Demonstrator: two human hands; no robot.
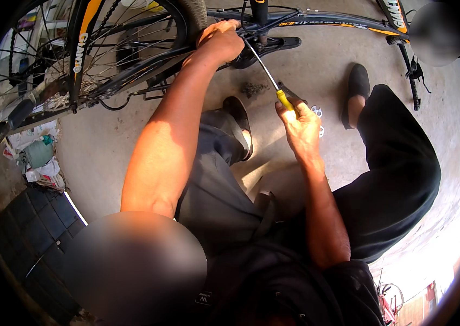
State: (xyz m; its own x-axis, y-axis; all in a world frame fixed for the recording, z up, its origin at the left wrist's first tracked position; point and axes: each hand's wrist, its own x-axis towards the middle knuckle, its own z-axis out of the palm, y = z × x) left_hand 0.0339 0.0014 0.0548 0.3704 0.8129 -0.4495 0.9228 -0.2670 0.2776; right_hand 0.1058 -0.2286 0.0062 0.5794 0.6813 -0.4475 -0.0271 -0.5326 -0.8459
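Observation:
A black and orange bicycle [316, 22] stretches across the top of the view, with its rear wheel [132, 38] at the upper left. My left hand [221, 43] is at the frame beside the rear tyre [194, 13], its fingers curled; what they grip is hidden behind the hand. In my right hand [301, 127] is a screwdriver [265, 70] with a yellow handle, its long shaft slanting up and left. The shaft's tip reaches the area by the cranks, close to my left fingers, where its exact contact cannot be made out. A black crank arm [287, 43] juts out just right of there.
Small silvery parts [318, 117] lie on the concrete floor [316, 70] right of my right hand. A dark dirt patch [254, 88] lies below the cranks. My shod feet flank the work. Rags and litter [37, 155] and a dark panel [34, 228] are at the left.

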